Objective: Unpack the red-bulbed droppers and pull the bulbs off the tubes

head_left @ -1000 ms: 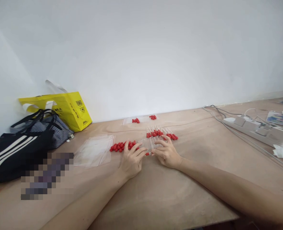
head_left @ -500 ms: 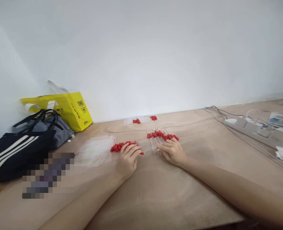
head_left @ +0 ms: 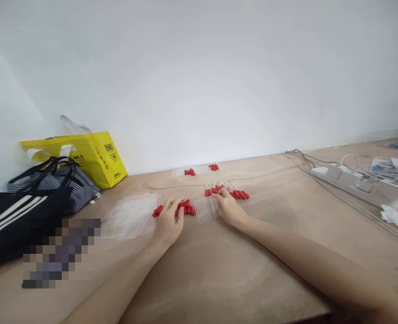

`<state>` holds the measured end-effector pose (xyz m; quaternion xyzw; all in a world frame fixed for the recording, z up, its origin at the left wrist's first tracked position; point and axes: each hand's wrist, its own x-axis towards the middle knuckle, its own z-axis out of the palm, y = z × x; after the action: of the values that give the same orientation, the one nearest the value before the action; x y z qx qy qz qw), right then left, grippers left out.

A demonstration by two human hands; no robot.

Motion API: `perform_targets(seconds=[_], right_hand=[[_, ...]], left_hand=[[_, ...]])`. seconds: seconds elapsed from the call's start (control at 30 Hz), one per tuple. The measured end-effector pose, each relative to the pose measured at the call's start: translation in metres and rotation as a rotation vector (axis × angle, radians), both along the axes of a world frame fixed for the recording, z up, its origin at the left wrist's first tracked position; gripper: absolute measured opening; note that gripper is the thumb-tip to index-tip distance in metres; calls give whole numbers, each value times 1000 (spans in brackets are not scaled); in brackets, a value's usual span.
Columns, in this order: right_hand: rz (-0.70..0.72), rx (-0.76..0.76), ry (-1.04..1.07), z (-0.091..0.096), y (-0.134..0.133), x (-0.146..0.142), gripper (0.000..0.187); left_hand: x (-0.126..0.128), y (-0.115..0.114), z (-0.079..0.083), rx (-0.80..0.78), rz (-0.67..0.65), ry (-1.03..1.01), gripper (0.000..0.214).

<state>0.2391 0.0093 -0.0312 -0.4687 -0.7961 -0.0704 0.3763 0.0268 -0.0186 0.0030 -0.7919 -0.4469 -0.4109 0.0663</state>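
Observation:
My left hand (head_left: 169, 224) is over a small pile of red rubber caps (head_left: 189, 210), its fingers closed on one red cap at the fingertips. Beside the pile lies a row of thin clear tubes (head_left: 203, 211), side by side on the table. My right hand (head_left: 231, 210) rests at the right end of that row. Its fingers are pinched together at the edge of a group of clear tubes with red caps on their near ends (head_left: 242, 194); what they hold, if anything, is too small to make out.
Flat clear plastic bags (head_left: 127, 216) lie left of the pile. Bagged red-capped pieces (head_left: 199, 169) lie near the wall. A yellow bag (head_left: 100, 157) and a black striped bag (head_left: 26, 220) stand at left. At right are a power strip (head_left: 360, 182), cables and crumpled tissue (head_left: 397, 218).
My right hand has moved from the near end of the clear tubes up to the red-capped group. My left hand has drawn back slightly leftward, closing on a red cap. The view has shifted slightly.

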Motion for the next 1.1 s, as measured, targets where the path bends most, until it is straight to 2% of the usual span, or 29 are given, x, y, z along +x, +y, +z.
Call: perform_targets(seconds=[0.2, 0.4, 0.57, 0.77, 0.93, 1.1], right_hand=[[-88, -84, -149, 2, 1, -14, 31], [-69, -91, -192, 4, -2, -22, 23], [-33, -52, -144, 5, -5, -23, 16], [65, 55, -34, 7, -22, -4, 17], [87, 94, -69, 5, -37, 21, 15], [58, 71, -110, 4, -40, 33, 15]], left_hand=[[-8, 7, 9, -157, 96, -118, 17], [-11, 12, 23, -219, 237, 16, 16], [-9, 33, 34, -320, 304, 180, 16], [4, 53, 39, -445, 290, 311, 12], [11, 65, 42, -478, 313, 328, 26], [43, 80, 38, -541, 306, 321, 25]])
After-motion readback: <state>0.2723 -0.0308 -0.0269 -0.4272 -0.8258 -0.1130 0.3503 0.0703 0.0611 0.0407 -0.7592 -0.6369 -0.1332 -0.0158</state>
